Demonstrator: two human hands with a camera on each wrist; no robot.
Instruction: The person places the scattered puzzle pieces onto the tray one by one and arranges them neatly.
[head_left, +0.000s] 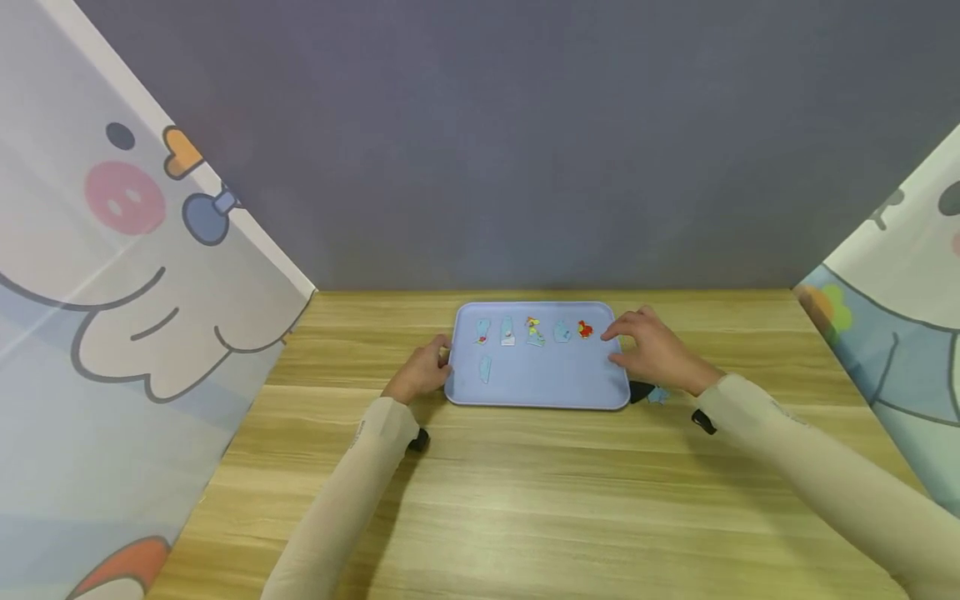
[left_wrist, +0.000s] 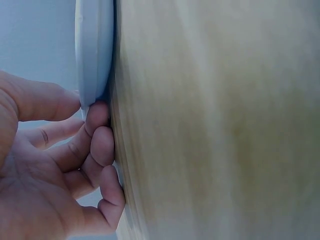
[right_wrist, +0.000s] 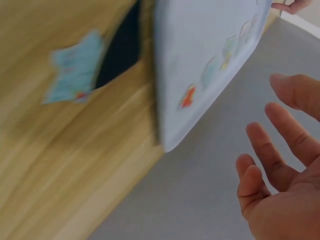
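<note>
A shallow light-blue tray (head_left: 540, 379) lies on the wooden table, holding several small flat pieces, mostly pale blue. At the right end of their upper row is a red piece (head_left: 585, 330); a yellow and blue piece (head_left: 534, 332) is mid-row, and one pale blue piece (head_left: 485, 369) sits lower left. My left hand (head_left: 422, 372) grips the tray's left rim, thumb on top and fingertips at its underside in the left wrist view. Held above the tray's right edge, my right hand (head_left: 656, 350) has spread, relaxed fingers with nothing between them, as the right wrist view (right_wrist: 285, 185) shows.
Right of the tray, partly below my right hand, lie a black item (head_left: 640, 391) and a light-blue piece (head_left: 657, 396) with a red spot. A grey wall (head_left: 540, 167) rises behind the table (head_left: 525, 500); cartoon-printed panels (head_left: 150, 292) stand at both sides.
</note>
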